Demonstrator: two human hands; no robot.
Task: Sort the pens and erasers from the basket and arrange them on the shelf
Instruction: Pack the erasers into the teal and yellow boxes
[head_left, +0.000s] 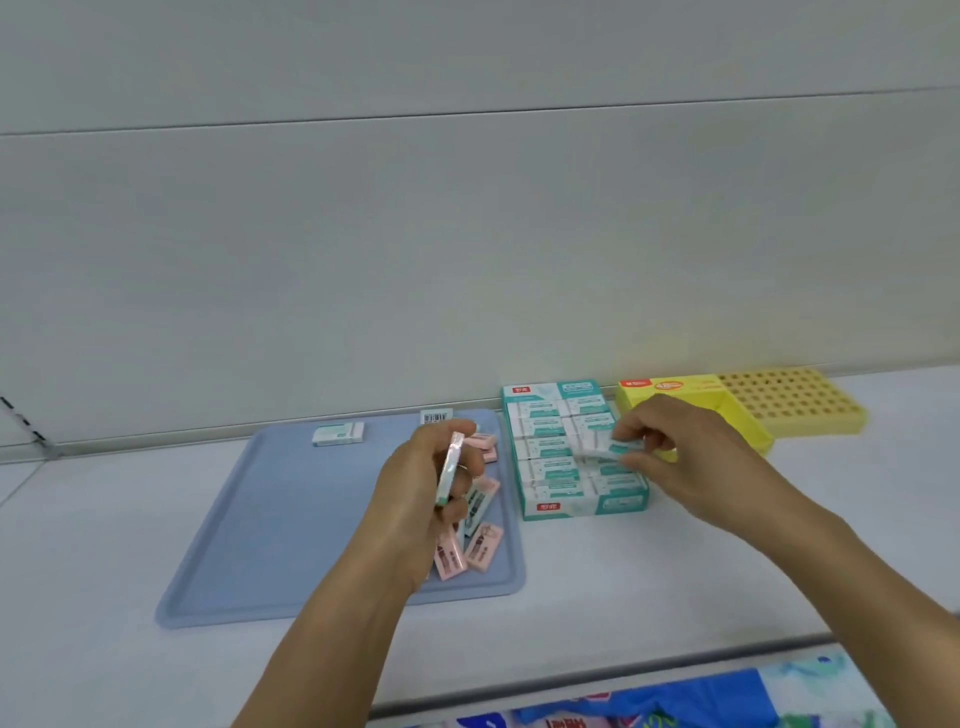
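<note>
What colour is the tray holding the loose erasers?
Light blue; the tray shows plainly in the head view.

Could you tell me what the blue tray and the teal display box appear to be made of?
The flat blue tray with a raised rim looks like matte moulded plastic, judging by its rounded corners and even colour. The teal and white display box of erasers looks like thin printed cardboard, with sharp folded edges and printed graphics.

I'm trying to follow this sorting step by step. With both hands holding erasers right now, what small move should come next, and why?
Probably lower the teal eraser, pinched by the right hand, into the teal display box. It already hovers over the rows of matching erasers there. The left hand grips another eraser above the blue tray, ready to follow.
</note>
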